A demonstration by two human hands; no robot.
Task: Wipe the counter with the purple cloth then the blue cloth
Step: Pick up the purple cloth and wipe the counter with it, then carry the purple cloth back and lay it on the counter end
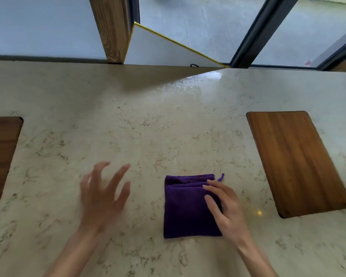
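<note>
A folded purple cloth (185, 208) lies flat on the beige marble counter (148, 126), near the front and slightly right of centre. My right hand (226, 208) rests on the cloth's right side, fingers spread flat over it, gripping nothing. My left hand (102, 194) hovers over bare counter to the left of the cloth, fingers apart and blurred, holding nothing. No blue cloth is in view.
A wooden board (296, 160) lies on the counter to the right, another wooden board (0, 156) at the left edge. Behind the counter stand a wooden post (112, 29), a gold-edged white panel (158, 48) and dark window frames.
</note>
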